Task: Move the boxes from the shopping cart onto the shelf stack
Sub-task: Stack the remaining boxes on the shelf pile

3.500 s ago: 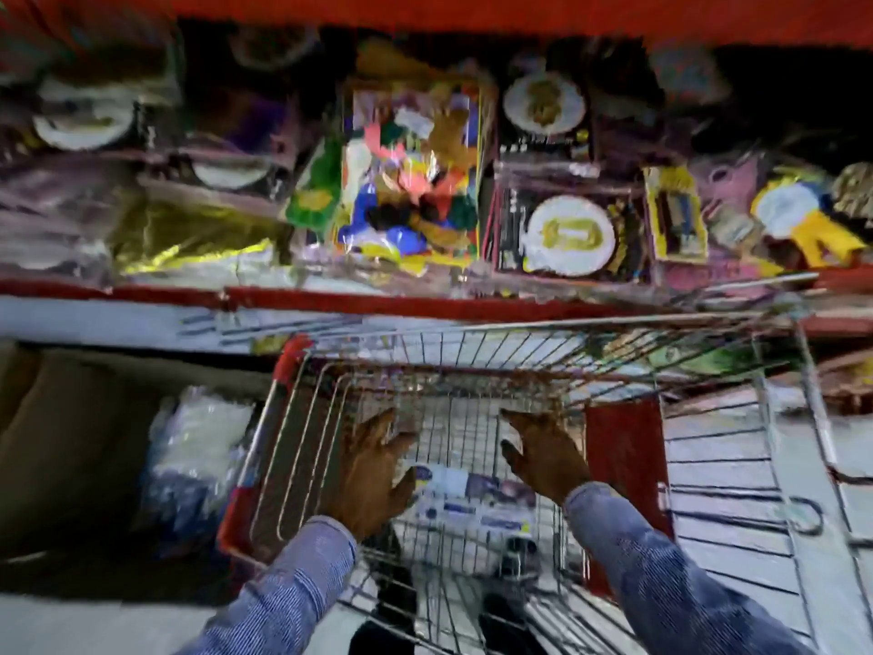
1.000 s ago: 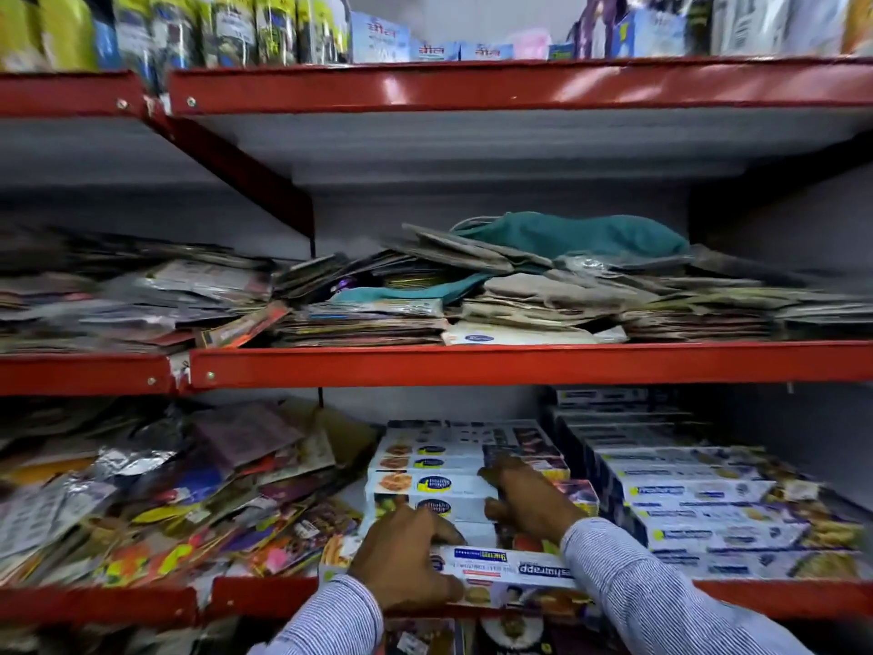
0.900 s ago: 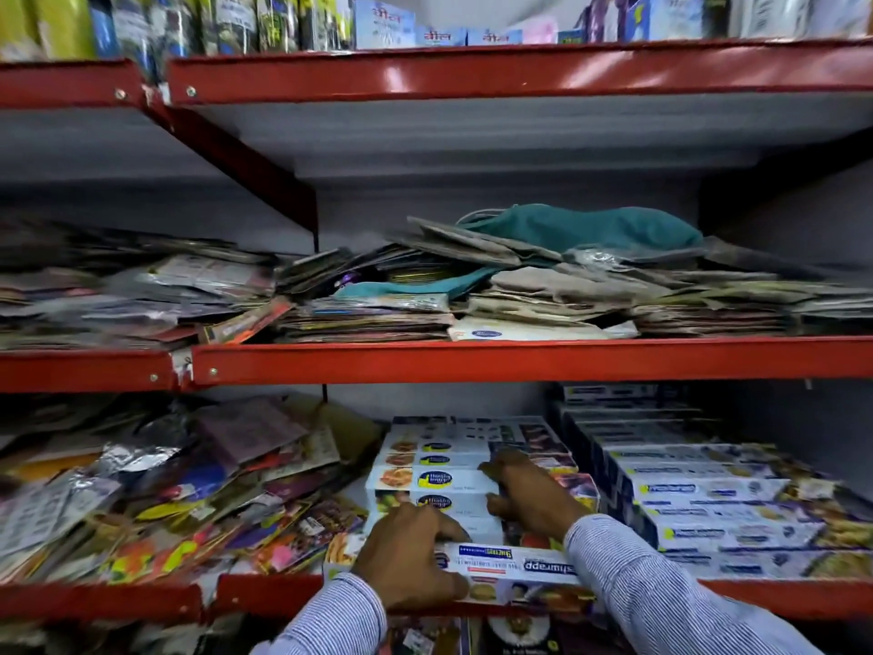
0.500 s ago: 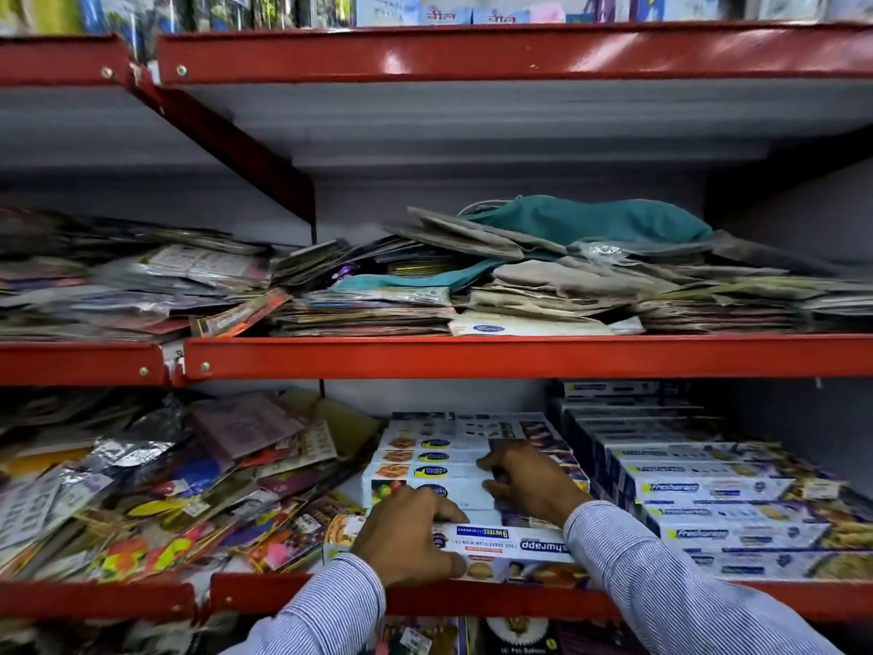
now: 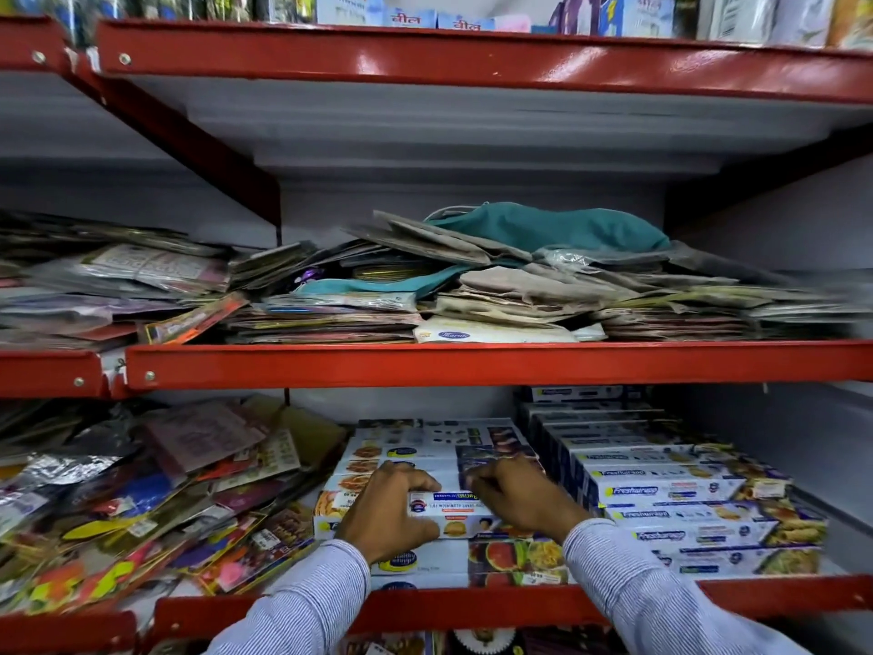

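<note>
A long white foil box [image 5: 449, 510] with blue print lies on top of a stack of similar boxes [image 5: 425, 446] on the lower red shelf [image 5: 472, 602]. My left hand [image 5: 389, 510] grips its left part, fingers curled over the top edge. Over the right part of the same box rests my right hand [image 5: 519, 496], fingers bent on its top. To the right stands a second, taller stack of blue and white boxes [image 5: 661, 494]. The shopping cart is out of view.
Loose colourful packets [image 5: 141, 503] are heaped on the lower shelf left of the stack. The middle shelf [image 5: 472, 364] holds flat paper and cloth packs with a teal bag [image 5: 548, 226] on top. Its red edge hangs just above the boxes.
I have lifted the box from the cart up to the shelf. Over the last second both hands have pushed it further back onto the stack, and my hands have drawn closer together.
</note>
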A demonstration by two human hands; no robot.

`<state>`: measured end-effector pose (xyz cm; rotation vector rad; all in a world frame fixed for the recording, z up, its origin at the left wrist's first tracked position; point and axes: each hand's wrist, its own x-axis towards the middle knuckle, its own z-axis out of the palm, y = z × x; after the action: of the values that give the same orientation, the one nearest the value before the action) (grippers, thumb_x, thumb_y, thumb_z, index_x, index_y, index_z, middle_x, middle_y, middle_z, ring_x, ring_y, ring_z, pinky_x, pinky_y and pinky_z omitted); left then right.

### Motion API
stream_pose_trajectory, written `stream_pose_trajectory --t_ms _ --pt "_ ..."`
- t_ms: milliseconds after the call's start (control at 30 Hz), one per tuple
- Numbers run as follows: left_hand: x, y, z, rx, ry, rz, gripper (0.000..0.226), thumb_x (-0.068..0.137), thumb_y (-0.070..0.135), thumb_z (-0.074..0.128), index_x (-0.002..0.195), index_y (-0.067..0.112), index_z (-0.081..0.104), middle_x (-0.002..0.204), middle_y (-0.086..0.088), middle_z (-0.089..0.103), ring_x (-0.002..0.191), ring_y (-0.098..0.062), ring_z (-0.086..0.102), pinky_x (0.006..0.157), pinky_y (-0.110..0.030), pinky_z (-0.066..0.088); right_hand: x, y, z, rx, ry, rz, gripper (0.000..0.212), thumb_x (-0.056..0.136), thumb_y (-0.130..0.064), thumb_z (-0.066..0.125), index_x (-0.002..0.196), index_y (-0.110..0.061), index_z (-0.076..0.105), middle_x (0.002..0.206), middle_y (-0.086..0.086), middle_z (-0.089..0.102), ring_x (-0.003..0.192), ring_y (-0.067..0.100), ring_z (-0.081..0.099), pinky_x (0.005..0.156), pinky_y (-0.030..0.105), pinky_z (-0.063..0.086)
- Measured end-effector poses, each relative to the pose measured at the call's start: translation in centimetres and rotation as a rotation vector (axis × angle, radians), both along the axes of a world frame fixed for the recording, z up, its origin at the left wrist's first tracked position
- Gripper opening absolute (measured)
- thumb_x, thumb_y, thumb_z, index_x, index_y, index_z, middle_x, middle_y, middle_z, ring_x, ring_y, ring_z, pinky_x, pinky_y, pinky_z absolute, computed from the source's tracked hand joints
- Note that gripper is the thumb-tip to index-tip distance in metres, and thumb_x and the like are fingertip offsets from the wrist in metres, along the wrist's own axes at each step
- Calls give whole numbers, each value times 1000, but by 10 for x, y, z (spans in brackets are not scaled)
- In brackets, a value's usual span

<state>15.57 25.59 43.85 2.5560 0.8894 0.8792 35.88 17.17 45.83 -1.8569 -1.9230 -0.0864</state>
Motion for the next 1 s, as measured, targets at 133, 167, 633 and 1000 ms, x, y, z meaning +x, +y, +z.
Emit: stream_pose_trajectory --t_ms 133,167,633,1000 --pt "2 -3 -14 179 5 11 49 66 37 70 113 25 72 105 8 63 104 -12 45 91 -35 44 -7 -14 -12 112 -59 28 30 100 -46 40 91 -27 60 75 1 58 69 24 57 61 35 42" --pt "2 -3 -18 233 -2 28 47 67 41 65 111 27 73 105 10 63 105 -12 45 90 -37 42 -7 -15 -17 144 -53 27 33 100 -48 39 95 -24 60 80 2 62 76 25 61 61 34 43" --pt "2 5 -30 271 2 15 58 76 63 45 120 33 68 120 15 61 117 -8 46 98 -38 38 -3 -13 -31 207 -60 -10 53 98 -60 29 113 -22 63 121 -2 69 107 19 64 84 40 54" --pt "-8 -2 -53 543 32 189 55 99 50 39 149 27 36 158 -2 34 147 -28 22 116 -59 15 -18 -11 -62 414 -188 -189 50 103 -40 24 148 -21 37 156 -3 36 147 13 26 120 37 19"
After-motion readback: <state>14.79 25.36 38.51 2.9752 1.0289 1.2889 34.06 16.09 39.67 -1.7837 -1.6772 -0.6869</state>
